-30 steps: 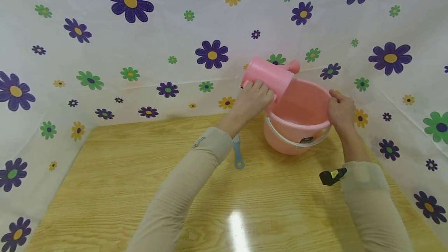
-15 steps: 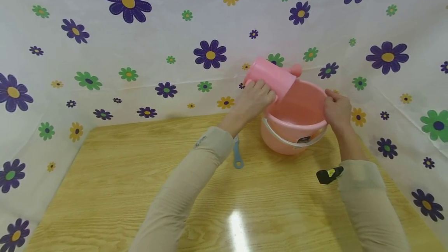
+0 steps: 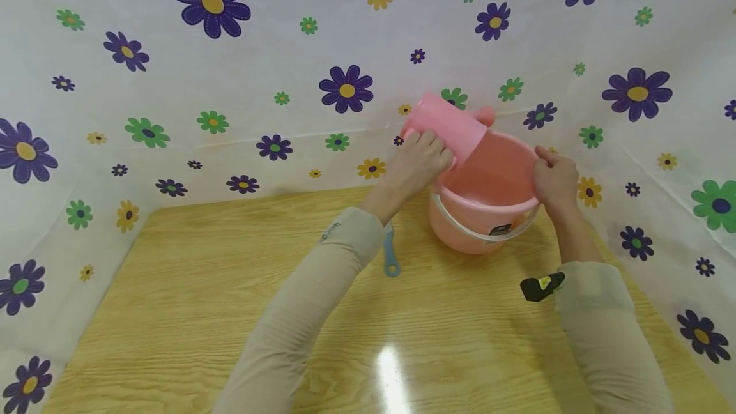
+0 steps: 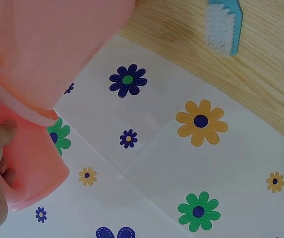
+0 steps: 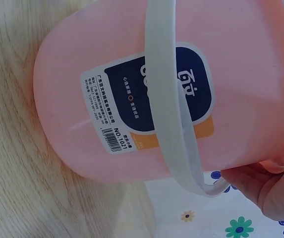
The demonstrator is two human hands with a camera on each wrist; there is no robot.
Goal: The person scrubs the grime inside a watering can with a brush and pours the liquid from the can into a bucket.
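My left hand (image 3: 422, 161) grips the handle of a pink watering can (image 3: 451, 125) with a round-headed spout. The can lies tipped, its base up to the left and its mouth over the rim of a pink bucket (image 3: 468, 229). In the left wrist view, curled fingers (image 4: 7, 173) show against the can (image 4: 37, 163). With the thumb on top, my right hand (image 3: 556, 177) holds the bucket's right rim. The right wrist view shows the labelled side of the bucket (image 5: 82, 124) and its white handle (image 5: 164, 99). What lies deep inside the bucket is hidden.
A blue brush (image 3: 391, 254) with white bristles lies on the wooden table (image 3: 230, 286) left of the bucket, partly behind my left forearm. A white flowered sheet (image 3: 276, 50) stands behind the table and along both sides.
Against one second ago, the can and the bucket sit slightly differently, the bucket a touch to the left, partly from a small view shift. Both hands keep their hold.
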